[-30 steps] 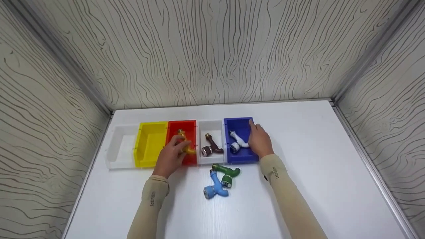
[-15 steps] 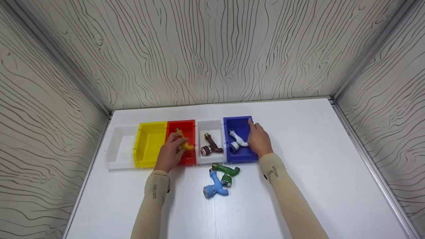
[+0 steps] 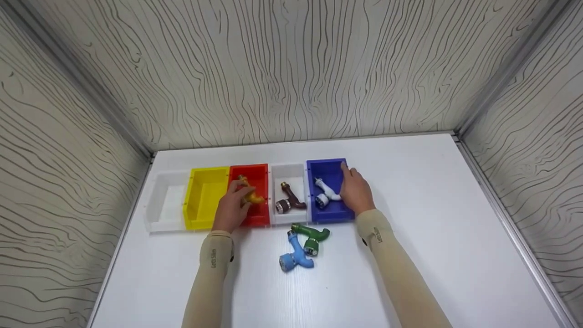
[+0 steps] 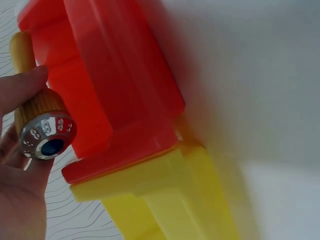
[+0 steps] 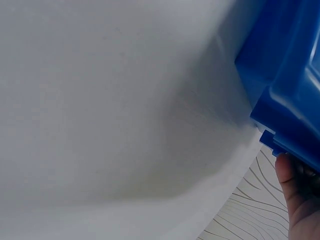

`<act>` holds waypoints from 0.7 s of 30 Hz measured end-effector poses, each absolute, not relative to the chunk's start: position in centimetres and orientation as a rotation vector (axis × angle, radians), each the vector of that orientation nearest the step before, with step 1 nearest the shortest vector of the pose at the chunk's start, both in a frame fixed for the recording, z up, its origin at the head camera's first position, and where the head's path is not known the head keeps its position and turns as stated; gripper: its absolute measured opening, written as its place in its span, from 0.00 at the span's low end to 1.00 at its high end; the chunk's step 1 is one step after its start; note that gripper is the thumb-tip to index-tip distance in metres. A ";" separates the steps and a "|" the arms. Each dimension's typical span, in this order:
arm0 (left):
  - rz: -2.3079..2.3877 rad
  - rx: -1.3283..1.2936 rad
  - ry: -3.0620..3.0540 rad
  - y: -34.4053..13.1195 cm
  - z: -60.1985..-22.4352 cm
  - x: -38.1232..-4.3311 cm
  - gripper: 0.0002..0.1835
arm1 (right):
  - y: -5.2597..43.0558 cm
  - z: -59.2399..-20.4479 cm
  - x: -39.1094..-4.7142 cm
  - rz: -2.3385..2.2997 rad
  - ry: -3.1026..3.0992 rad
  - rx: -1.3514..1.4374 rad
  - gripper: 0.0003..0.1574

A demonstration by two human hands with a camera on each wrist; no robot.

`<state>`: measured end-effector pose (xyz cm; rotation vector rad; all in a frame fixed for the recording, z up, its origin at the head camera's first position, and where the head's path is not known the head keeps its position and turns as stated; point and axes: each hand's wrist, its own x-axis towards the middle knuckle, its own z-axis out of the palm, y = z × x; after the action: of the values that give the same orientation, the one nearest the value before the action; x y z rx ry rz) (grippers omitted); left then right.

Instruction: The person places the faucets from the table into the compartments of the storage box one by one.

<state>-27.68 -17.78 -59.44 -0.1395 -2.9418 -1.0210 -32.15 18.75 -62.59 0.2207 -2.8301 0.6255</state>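
My left hand [image 3: 230,210] pinches a yellow water tap [image 3: 256,199] at the red bin [image 3: 258,220]. In the left wrist view the tap's ribbed knob [image 4: 40,110] with its chrome end sits between thumb and fingers, beside the red bin's opening. Whether the tap touches the bin floor I cannot tell. My right hand [image 3: 357,192] grips the right side wall of the blue bin [image 3: 331,216], and its thumb [image 5: 284,172] shows at the bin's edge in the right wrist view. A white tap [image 3: 329,192] lies inside that blue bin.
A brown tap [image 3: 294,200] lies in the white bin [image 3: 289,219] between red and blue. The yellow bin [image 3: 200,224] and a translucent bin [image 3: 166,226] continue the row leftward. In front, a green tap [image 3: 319,235] and a light blue tap [image 3: 298,256] lie touching on the table.
My left hand has shifted slightly left and back with the yellow tap, still at the red bin. The right hand stays on the blue bin's wall.
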 end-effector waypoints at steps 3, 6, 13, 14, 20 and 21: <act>-1.029 -0.135 -2.951 -17.8 -59.8 -27.7 0.24 | 18.7 -62.5 -32.2 0.626 -2.832 0.215 0.31; -1.046 -0.113 -2.951 -17.7 -60.1 -27.7 0.24 | 18.7 -62.5 -32.2 0.633 -2.845 0.208 0.32; -1.036 -0.066 -2.975 -17.6 -60.5 -27.5 0.22 | 18.6 -62.3 -32.1 0.668 -2.912 0.195 0.33; -1.018 -0.072 -2.973 -17.5 -60.5 -27.6 0.22 | 18.6 -62.2 -32.2 0.671 -2.919 0.188 0.33; -0.867 -0.167 -2.946 -17.1 -61.1 -27.8 0.22 | 18.7 -62.0 -32.2 0.679 -2.924 0.171 0.34; -0.844 -0.180 -2.942 -17.0 -61.2 -27.8 0.22 | 18.7 -62.1 -32.2 0.672 -2.923 0.179 0.34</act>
<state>-27.82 -17.01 -61.24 -0.1804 -2.9423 -0.8444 -32.22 18.75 -62.06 0.1789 -2.9226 0.6720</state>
